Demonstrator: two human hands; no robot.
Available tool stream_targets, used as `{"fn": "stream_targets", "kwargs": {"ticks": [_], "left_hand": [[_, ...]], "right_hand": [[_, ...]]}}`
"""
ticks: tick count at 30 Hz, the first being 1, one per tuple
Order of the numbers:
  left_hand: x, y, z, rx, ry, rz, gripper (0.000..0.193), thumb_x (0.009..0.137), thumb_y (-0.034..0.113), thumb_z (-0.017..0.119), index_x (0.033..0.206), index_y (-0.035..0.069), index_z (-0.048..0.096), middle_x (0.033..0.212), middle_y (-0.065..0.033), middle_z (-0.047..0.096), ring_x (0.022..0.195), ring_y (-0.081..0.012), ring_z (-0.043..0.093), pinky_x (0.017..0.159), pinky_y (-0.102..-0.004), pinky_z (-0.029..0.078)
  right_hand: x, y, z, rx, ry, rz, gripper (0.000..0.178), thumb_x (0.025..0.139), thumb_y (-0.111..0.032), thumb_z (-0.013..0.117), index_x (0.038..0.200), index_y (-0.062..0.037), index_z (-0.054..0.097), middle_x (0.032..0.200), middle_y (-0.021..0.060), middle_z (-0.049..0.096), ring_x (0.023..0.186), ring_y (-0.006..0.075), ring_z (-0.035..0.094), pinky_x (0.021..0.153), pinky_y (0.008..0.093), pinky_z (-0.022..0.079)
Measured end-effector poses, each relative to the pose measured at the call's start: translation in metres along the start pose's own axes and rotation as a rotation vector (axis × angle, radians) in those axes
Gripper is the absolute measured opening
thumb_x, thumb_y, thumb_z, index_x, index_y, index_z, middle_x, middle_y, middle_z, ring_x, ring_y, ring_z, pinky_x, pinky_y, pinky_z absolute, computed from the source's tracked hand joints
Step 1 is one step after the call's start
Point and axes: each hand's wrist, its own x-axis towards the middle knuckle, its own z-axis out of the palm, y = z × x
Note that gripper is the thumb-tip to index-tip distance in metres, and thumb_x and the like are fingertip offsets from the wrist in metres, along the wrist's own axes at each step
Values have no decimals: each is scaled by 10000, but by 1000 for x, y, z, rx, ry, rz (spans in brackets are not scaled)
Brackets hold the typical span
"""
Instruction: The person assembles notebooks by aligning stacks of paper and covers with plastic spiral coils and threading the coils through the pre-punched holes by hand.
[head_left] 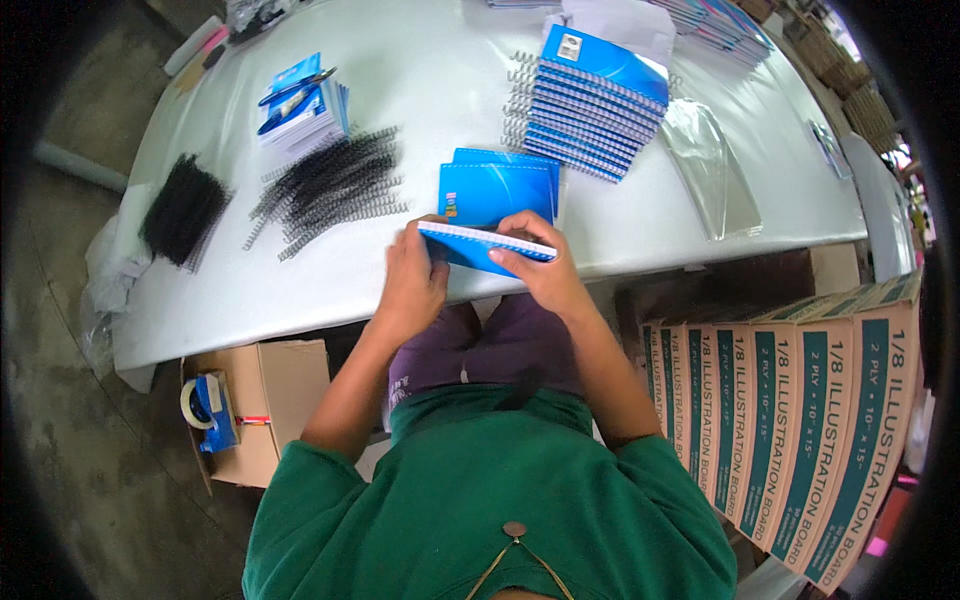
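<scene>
A blue-covered notebook point(462, 247) is held up at the table's near edge, its white page edge turned upward. My left hand point(412, 285) grips its left end, fingers partly hidden behind it. At the other end, my right hand point(545, 268) pinches it with the thumb in front and fingers over the top. Just beyond lie blue notebooks point(497, 190) with a row of punched holes along one edge. Loose black spiral coils point(325, 190) are spread to the left. Behind the right hand rises a tall stack of blue notebooks point(600, 120) with coils sticking out at its left side.
A dark coil bundle point(186, 212) lies at the table's left. Dark-handled pliers point(295, 97) rest on a small notebook stack point(318, 118). Clear plastic point(712, 170) lies right. Below are a carton point(290, 400) with a blue tape dispenser point(218, 420) and, right, a row of cardboard boxes point(780, 410).
</scene>
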Motion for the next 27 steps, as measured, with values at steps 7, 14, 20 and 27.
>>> {"fn": "stream_targets", "kwargs": {"ticks": [7, 14, 20, 27], "left_hand": [[50, -60, -65, 818, 176, 79, 225, 783, 194, 623, 977, 86, 594, 999, -89, 552, 943, -274, 493, 786, -401, 371], [74, -68, -95, 570, 269, 183, 208, 835, 256, 602, 951, 87, 634, 905, -103, 628, 849, -283, 591, 731, -365, 450], [47, -9, -79, 40, -252, 74, 312, 938, 280, 474, 908, -7, 592, 818, -83, 585, 766, -165, 540, 726, -263, 431], [45, -12, -64, -6, -279, -92, 430, 942, 374, 440, 800, 0, 599, 677, -85, 556, 614, -151, 478, 603, -291, 404]], "right_hand": [[20, 0, -5, -124, 24, -169, 264, 823, -44, 616, 1086, -58, 638, 1043, 94, 659, 919, 143, 599, 843, 278, 455], [26, -16, -7, 8, 39, -131, 277, 822, -50, 616, 1099, -29, 622, 1056, 93, 650, 935, 148, 590, 855, 274, 447], [21, 5, -9, -20, 7, -91, 267, 830, -46, 610, 1095, -11, 618, 1072, 91, 642, 963, 139, 578, 875, 270, 436], [21, 1, -8, -39, 9, -121, 265, 841, -43, 600, 1104, -7, 613, 1070, 88, 643, 954, 129, 577, 863, 269, 445]]}}
